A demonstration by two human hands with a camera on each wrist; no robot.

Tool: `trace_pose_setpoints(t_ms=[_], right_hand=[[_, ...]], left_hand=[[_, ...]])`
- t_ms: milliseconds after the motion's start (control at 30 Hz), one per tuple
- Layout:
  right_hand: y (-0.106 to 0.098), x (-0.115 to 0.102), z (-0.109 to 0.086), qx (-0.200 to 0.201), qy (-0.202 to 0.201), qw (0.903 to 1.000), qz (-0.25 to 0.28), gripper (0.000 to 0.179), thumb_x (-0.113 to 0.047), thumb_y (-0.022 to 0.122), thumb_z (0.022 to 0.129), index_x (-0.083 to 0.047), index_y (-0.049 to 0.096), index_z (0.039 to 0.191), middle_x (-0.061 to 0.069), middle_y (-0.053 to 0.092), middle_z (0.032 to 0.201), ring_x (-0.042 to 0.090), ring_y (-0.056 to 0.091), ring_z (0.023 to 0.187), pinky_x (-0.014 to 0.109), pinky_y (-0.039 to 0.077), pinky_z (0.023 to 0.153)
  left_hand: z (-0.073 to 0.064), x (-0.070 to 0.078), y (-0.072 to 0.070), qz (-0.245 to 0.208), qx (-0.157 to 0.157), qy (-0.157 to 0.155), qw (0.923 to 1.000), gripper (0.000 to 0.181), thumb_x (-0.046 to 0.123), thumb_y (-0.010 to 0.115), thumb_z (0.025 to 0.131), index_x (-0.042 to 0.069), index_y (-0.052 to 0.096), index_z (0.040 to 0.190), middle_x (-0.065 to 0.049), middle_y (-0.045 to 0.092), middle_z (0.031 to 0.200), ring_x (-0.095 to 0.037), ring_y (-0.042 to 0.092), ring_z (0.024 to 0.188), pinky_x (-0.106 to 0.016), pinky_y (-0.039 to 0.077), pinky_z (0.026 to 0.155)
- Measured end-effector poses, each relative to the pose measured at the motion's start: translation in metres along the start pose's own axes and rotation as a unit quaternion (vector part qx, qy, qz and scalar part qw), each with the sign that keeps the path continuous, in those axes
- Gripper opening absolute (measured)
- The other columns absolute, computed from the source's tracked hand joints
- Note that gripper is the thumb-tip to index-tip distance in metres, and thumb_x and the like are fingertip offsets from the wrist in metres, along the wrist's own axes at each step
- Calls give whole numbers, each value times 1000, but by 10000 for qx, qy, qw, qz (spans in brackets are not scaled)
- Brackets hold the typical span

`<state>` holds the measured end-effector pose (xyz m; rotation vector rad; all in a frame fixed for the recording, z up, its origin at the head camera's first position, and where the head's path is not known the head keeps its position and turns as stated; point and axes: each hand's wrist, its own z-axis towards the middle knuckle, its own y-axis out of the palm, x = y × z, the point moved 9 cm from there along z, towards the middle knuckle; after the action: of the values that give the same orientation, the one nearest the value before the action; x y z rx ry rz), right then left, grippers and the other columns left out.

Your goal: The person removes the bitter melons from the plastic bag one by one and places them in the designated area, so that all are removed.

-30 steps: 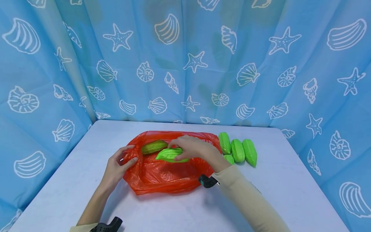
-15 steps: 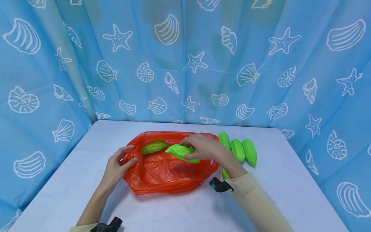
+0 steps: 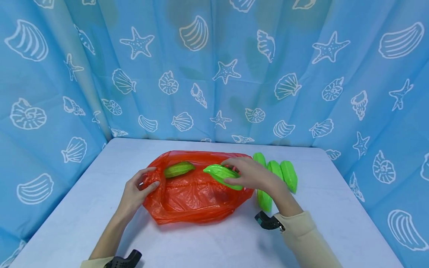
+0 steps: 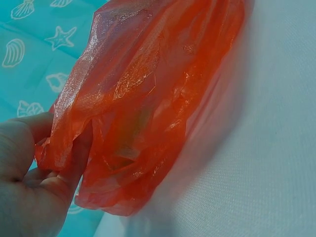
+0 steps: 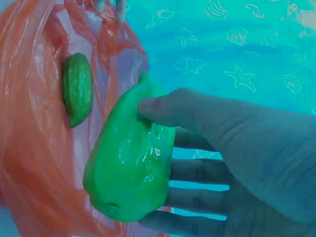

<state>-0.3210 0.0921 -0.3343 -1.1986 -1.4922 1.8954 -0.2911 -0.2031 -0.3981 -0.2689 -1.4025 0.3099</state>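
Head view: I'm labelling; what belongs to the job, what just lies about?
Likely job: red plastic bag; shiny green ridged pod in right hand; olive ridged pod inside bag; perhaps bright green oblong pieces outside.
Only surroundings: white table; blue patterned curtain.

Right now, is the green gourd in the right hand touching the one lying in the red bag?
Apart. The head view shows bare red bag plainly between the tip of the held gourd and the darker gourd.
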Motion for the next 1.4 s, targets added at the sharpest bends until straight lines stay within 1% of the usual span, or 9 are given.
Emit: trace_pose_setpoints(t_ms=[133,233,300,500,667,800,933,1167,1400], right_hand=[[-3,10,-10,86,107,9998,175,53,-42,70,76,-26,53,123,-10,58,112,12,53,100,25,54,73],[-5,18,-17,143,186,9995,227,53,-42,69,76,-27,52,124,-11,58,107,11,53,95,22,52,68],[-7,22,-22,194,203,9993,250,53,-42,68,77,-28,51,125,-11,58,104,10,53,93,20,51,67],[-13,35,-37,297,351,9982,396,54,-43,66,79,-31,46,127,-8,59,100,12,55,91,20,51,66],[-15,46,-49,332,482,9967,563,58,-43,65,79,-30,43,131,-3,61,102,14,58,91,21,53,66],[-17,57,-59,369,672,9958,497,62,-47,63,79,-30,40,134,-1,61,105,16,57,94,25,53,68],[-19,68,-68,419,794,9947,497,63,-49,61,81,-31,37,136,0,60,105,17,56,95,27,53,69],[-18,88,-81,467,991,9931,422,63,-50,60,81,-29,37,135,3,60,106,18,56,96,28,54,67],[-15,104,-90,385,1127,9921,399,63,-48,61,81,-24,38,135,7,61,101,18,58,88,26,55,64]], left_hand=[[6,-13,0,21,20,83,10000,51,28,63,84,25,43,131,-5,43,137,-28,47,120,-29,54,81],[10,-23,-1,57,83,111,9999,51,33,64,83,29,44,130,-2,44,136,-25,47,119,-27,54,80],[11,-25,-1,83,129,124,9998,52,33,64,83,29,44,130,-2,44,136,-25,48,119,-26,54,79],[12,-27,-1,110,148,99,9998,52,34,65,82,30,44,129,0,45,135,-23,48,119,-28,54,80],[12,-28,0,166,149,103,9997,53,34,64,82,28,43,130,-2,45,135,-24,48,119,-27,54,81],[12,-31,0,92,114,98,9998,52,35,65,82,29,44,130,-1,45,135,-24,48,119,-27,54,81],[12,-29,-1,69,77,144,9998,52,35,65,82,29,44,129,0,45,136,-24,48,120,-29,54,82],[13,-28,-3,217,124,183,9995,52,35,65,81,30,44,129,1,44,136,-24,46,122,-31,54,82],[12,-30,-3,150,110,151,9997,53,36,65,81,31,44,129,2,44,136,-23,46,122,-30,53,83]])
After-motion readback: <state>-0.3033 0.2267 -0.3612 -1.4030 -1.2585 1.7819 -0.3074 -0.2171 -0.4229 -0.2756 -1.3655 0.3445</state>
